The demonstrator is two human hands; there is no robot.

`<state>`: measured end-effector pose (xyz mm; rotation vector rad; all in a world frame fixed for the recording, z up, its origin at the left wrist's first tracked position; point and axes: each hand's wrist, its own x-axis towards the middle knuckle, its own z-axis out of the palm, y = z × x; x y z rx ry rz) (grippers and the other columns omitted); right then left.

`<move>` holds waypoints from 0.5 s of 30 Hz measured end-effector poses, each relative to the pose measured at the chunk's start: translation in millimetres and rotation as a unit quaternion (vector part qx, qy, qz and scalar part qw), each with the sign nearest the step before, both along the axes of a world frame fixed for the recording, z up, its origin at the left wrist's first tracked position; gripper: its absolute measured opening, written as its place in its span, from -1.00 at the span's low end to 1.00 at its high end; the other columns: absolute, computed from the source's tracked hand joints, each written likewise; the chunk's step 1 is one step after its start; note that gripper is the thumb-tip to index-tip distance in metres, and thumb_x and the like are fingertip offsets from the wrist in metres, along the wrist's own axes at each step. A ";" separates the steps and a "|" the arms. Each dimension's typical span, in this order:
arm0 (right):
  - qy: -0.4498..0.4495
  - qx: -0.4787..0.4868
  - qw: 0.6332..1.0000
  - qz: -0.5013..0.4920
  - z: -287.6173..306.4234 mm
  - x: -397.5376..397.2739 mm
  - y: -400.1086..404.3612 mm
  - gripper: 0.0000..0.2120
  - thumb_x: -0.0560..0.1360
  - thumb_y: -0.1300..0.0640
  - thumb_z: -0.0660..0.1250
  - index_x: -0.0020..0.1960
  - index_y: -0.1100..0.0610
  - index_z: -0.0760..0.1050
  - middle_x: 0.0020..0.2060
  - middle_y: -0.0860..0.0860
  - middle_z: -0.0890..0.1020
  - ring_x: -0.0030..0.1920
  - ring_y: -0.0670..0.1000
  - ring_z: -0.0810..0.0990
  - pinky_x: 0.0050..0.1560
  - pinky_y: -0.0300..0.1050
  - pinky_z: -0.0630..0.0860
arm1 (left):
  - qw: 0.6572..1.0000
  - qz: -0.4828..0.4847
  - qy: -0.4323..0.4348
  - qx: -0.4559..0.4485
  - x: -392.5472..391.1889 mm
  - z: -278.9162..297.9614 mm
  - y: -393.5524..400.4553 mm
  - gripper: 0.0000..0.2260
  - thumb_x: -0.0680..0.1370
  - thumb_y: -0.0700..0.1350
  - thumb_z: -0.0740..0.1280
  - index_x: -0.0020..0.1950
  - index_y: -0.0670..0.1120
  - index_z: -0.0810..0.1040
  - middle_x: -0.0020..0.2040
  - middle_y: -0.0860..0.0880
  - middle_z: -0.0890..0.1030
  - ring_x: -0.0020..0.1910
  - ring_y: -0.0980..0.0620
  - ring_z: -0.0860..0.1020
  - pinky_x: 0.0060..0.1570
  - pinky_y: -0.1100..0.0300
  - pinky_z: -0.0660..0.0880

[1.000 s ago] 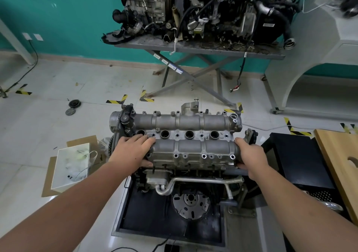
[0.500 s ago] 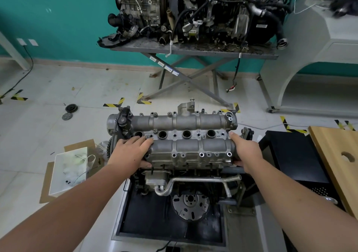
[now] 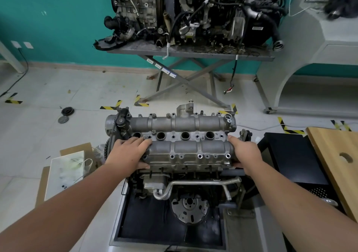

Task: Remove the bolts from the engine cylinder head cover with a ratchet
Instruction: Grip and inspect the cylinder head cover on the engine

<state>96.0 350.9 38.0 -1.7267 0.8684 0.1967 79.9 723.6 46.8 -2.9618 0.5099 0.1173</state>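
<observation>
Teal wall and pale tiled floor fill the upper half of the head view, with a dark, cable-strewn second engine (image 3: 193, 13) on a grey scissor-leg counter (image 3: 189, 53) at top centre. At centre frame stands the work engine, topped by the grey cast-aluminium cylinder head cover (image 3: 184, 135) with its row of four round plug wells. Many of the small bolt holes along its near edge look empty, so the bolts seem largely out; no ratchet is visible anywhere.

If any bolt I cannot make out remains threaded in, pulling upward could jam or crack the casting. Lifted unevenly, the cover could tilt and slip from one side, dropping onto the silver coolant pipe (image 3: 195, 184) below.

Left hand (image 3: 128, 153), left of centre, lies over the cover's left end, fingers spread and mostly straight across the top, thumb down at the near lower edge. Right hand (image 3: 245, 153), right of centre, wraps the cover's right end, fingers curled out of sight behind it, thumb under the near edge.
</observation>
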 end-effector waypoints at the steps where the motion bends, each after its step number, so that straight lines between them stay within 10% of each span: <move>1: 0.000 -0.003 1.000 -0.001 -1.4 -0.5 0.4 -0.17 0.14 -0.38 0.44 0.15 0.23 0.49 -0.01 0.15 0.62 -0.01 0.21 0.62 0.04 0.22 0.62 | 1.000 -0.001 -0.003 -0.001 -3.7 -2.5 0.2 -0.22 0.40 0.35 0.42 0.51 0.08 0.25 0.44 0.11 0.42 0.44 0.04 0.36 0.12 0.01 0.38; 15: 0.000 0.049 0.999 0.001 -0.9 -1.8 -0.7 -0.21 -0.01 -0.32 0.50 0.05 0.15 0.51 0.00 0.15 0.65 -0.03 0.21 0.66 -0.14 0.24 0.66 | 0.998 -0.005 -0.050 -0.030 -13.4 -9.3 -2.1 -0.29 0.27 0.25 0.56 0.32 0.02 0.44 0.18 0.06 0.58 0.23 -0.02 0.53 -0.04 -0.02 0.44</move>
